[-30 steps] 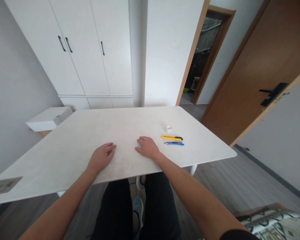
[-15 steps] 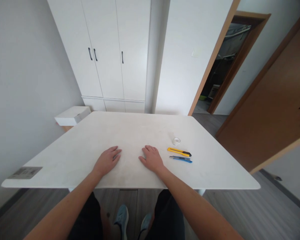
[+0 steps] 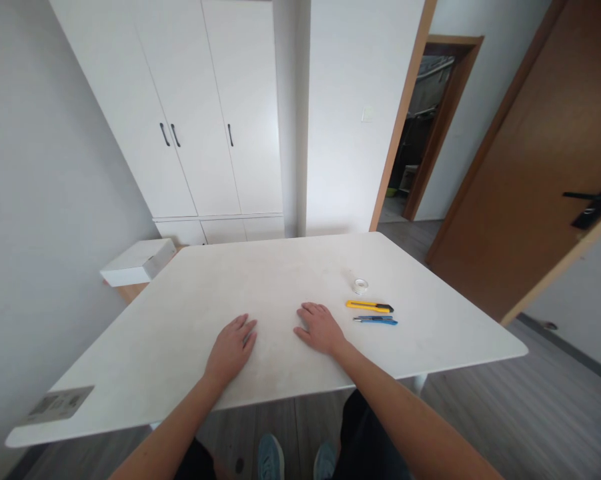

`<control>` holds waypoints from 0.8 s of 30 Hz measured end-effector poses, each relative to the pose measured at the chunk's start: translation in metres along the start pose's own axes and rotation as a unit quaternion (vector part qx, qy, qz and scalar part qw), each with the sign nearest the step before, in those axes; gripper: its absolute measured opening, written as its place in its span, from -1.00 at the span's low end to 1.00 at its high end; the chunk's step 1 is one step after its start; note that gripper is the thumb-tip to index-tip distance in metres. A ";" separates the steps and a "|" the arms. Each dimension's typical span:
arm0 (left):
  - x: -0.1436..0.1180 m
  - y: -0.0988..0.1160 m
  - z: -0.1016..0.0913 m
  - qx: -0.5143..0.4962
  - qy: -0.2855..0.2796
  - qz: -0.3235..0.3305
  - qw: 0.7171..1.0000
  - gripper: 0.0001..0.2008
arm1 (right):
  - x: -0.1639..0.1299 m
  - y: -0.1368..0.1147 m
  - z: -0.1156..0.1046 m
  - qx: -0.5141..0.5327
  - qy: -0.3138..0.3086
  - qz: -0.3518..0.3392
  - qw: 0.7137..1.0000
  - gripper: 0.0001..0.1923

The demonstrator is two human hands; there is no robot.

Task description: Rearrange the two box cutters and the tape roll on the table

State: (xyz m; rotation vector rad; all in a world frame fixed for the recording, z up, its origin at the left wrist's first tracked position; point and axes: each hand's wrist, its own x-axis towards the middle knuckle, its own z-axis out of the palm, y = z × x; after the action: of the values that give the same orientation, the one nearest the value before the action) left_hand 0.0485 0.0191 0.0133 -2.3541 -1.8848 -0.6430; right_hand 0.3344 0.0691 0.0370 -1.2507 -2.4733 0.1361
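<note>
My left hand [image 3: 231, 348] lies palm down on the white table [image 3: 260, 273], fingers stretched out and holding nothing. To its right, my right hand [image 3: 320, 328] also rests flat on the tabletop with its fingers out, the thumb apart from them. Just right of that hand lies a yellow utility knife [image 3: 369, 307] with a black end. Below it, nearly parallel, is a blue utility knife [image 3: 375, 321]. A small roll of clear tape [image 3: 361, 287] sits behind both knives. Neither hand touches these things.
A printed label [image 3: 63, 404] is on the table's near left corner. Beyond the left edge is a white box [image 3: 139, 262] on a wooden surface. A white wardrobe [image 3: 250, 133] stands behind the table; a brown door [image 3: 535, 153] is at the right.
The view has tilted and shifted, so everything appears lower or turned in the picture. Both hands stay resting on the table, and the knives and tape keep their places.
</note>
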 end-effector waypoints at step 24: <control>0.003 -0.002 0.000 0.000 0.018 0.011 1.000 -0.51 | -0.002 -0.003 0.000 -0.027 0.002 0.002 1.000 -0.52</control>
State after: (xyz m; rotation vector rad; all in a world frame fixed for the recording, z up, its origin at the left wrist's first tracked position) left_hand 0.0468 0.0222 0.0136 -2.3446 -1.8406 -0.6786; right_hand 0.3332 0.0651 0.0373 -1.2760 -2.4866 0.0690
